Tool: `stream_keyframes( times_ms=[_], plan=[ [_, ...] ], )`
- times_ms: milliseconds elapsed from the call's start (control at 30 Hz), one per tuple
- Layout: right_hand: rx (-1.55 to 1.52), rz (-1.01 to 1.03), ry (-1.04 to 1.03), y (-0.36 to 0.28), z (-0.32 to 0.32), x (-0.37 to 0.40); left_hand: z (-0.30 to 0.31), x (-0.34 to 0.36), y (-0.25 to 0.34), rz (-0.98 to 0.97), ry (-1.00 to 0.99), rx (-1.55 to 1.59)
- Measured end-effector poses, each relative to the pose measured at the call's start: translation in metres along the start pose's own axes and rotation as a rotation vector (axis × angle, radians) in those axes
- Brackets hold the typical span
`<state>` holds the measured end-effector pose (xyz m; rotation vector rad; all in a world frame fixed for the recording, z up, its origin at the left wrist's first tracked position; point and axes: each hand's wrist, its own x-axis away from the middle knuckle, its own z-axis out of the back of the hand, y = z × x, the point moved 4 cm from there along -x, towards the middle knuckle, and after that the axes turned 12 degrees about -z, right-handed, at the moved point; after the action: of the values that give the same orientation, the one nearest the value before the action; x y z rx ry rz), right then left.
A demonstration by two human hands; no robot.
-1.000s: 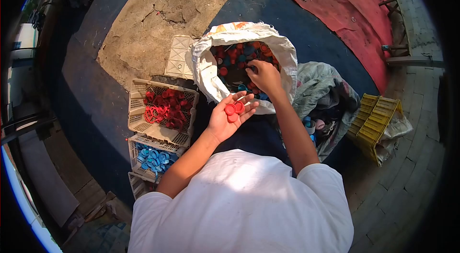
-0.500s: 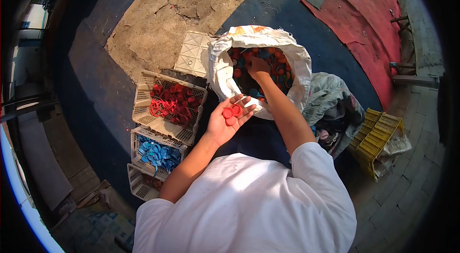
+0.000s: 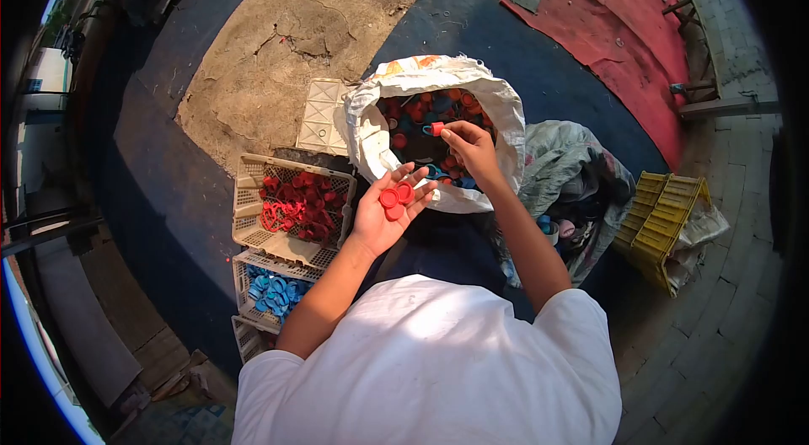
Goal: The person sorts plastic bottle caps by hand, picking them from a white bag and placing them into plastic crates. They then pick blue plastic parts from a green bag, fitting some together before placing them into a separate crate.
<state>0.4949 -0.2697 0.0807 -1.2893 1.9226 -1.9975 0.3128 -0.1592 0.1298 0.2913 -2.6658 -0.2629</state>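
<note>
My left hand [image 3: 377, 228] is palm up by the near rim of a white woven sack [image 3: 506, 120]. Several red plastic caps [image 3: 394, 202] rest on its palm and fingers. Over the sack's mouth, my right hand [image 3: 477, 155] pinches a red cap [image 3: 437, 129] between thumb and fingertips; a small blue ring-like piece [image 3: 427, 131] shows at its left end. Below, inside the sack, lie mixed orange, red and blue caps [image 3: 455, 97], partly shaded and partly hidden by my right hand.
Left of the sack, a cream crate [image 3: 249, 232] holds red plastic pieces; a second crate [image 3: 244, 297] holds blue ones. A pale flat crate [image 3: 322, 114] lies behind them. Right of the sack stand a grey sack [image 3: 549, 160] with mixed items and a yellow crate [image 3: 661, 209].
My right hand has risen from inside the sack and now has a red cap between its fingers. The left hand stays palm up with its red caps. The view has shifted slightly.
</note>
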Motion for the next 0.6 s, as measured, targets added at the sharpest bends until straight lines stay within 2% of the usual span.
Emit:
stream_keyframes(
  times_ms=[167, 200, 300, 333, 433, 533, 567, 600],
  plan=[
    [-0.471, -0.125, -0.06, 0.005, 0.02, 0.02, -0.012, -0.009, -0.014, 0.048, -0.028, -0.015],
    [-0.634, -0.149, -0.135, 0.004, 0.018, 0.023, -0.012, -0.011, -0.016, 0.056, -0.031, -0.016],
    [-0.84, -0.224, -0.2, 0.002, 0.015, 0.038, -0.009, -0.015, -0.023, 0.074, -0.009, -0.014],
    [-0.772, -0.196, -0.285, 0.012, 0.02, 0.034, -0.01, -0.016, -0.025, 0.082, -0.011, -0.016],
    [-0.485, -0.106, -0.076, 0.009, 0.022, 0.046, -0.013, -0.018, -0.028, 0.087, -0.004, -0.032],
    [-0.323, 0.169, -0.022, -0.013, 0.002, 0.069, -0.02, -0.016, -0.027, 0.061, 0.026, -0.088],
    [-0.358, 0.182, -0.119, -0.032, -0.012, 0.086, -0.024, -0.013, -0.027, 0.047, 0.032, -0.119],
    [-0.175, 0.22, -0.108, -0.029, -0.017, 0.093, -0.026, -0.013, -0.028, 0.032, 0.034, -0.148]
  ],
)
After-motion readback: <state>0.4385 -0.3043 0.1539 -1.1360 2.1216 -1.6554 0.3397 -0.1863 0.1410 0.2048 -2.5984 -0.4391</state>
